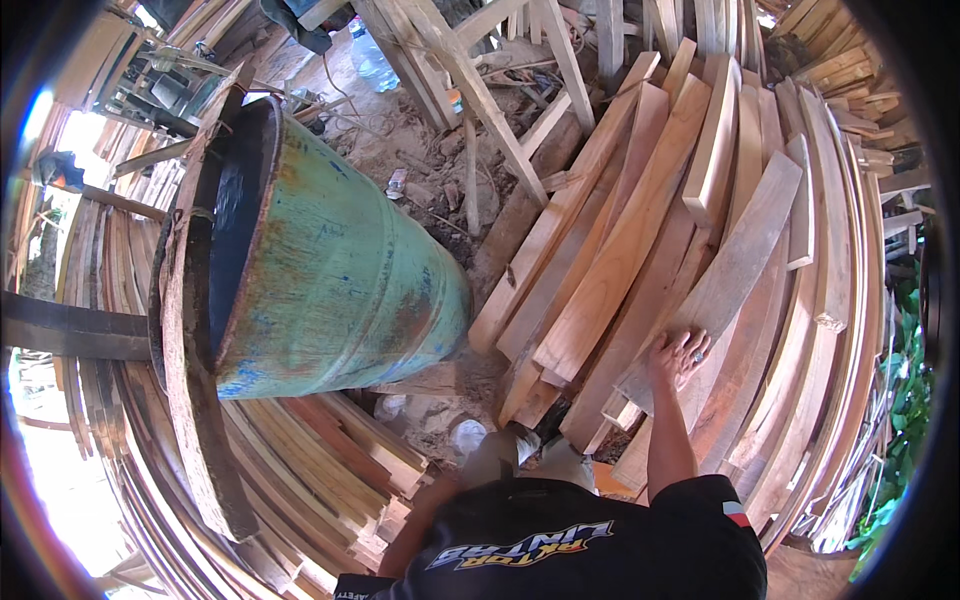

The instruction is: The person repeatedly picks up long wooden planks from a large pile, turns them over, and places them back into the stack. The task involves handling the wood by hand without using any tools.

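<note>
My right hand [680, 360] is at the near end of a greyish wooden plank [745, 240], its fingers bent over the plank's edge. A ring shows on one finger. The plank lies slantwise across the top of a stack of sawn boards. Brown boards [625, 240] lie close by on the left of it, side by side and partly overlapping. My left forearm [415, 520] hangs low beside my body, and the left hand itself is hidden from sight.
A large, worn green drum [345, 270] lies on its side at the left, a rough beam [185, 320] across its mouth. More stacked boards [310, 465] lie below it. Wooden trestle legs [490, 100] stand on the littered dirt floor at the back, near a clear plastic bottle [370, 60].
</note>
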Tool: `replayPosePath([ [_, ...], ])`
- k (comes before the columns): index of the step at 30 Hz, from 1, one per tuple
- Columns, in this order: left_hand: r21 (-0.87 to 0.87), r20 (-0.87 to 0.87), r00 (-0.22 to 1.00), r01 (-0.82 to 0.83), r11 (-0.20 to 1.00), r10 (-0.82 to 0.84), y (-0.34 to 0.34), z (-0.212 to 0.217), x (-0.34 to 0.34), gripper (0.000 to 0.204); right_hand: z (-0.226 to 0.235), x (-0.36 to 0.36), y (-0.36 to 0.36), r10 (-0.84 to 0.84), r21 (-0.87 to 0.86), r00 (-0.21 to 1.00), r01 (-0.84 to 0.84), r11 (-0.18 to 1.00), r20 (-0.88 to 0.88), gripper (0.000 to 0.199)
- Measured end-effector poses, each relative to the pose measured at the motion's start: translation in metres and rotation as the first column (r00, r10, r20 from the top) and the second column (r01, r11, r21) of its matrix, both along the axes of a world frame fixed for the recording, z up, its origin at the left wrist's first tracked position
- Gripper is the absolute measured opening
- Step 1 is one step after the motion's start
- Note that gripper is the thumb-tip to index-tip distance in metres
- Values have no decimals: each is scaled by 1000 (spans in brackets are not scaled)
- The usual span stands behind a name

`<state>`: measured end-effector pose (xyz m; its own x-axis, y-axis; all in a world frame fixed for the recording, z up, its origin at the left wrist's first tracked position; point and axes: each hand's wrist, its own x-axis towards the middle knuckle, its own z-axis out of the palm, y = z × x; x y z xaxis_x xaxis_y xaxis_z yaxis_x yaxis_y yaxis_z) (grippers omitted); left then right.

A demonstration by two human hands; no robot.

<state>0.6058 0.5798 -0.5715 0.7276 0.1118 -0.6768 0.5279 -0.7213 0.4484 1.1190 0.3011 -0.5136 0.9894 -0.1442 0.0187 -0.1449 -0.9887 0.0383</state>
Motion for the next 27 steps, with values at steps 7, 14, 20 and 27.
replayPosePath([
  [7, 155, -282, 958, 1, 988, 43, -39, 75, 37, 38, 4, -9, 0, 95, 126, 995, -95, 987, 10, 53],
  [14, 351, -201, 980, 73, 934, -1, -59, 83, 12, 28, 2, -6, -7, 81, 65, 996, -78, 995, -46, 60],
  [20, 472, 168, 969, -239, 849, 180, -63, 42, 2, 30, 29, 6, -5, 120, 107, 975, -101, 989, -186, 61],
  [27, 132, -109, 970, -201, 971, 215, -13, 40, 85, 30, -21, 46, 1, 50, -87, 999, -49, 995, 6, 61],
])
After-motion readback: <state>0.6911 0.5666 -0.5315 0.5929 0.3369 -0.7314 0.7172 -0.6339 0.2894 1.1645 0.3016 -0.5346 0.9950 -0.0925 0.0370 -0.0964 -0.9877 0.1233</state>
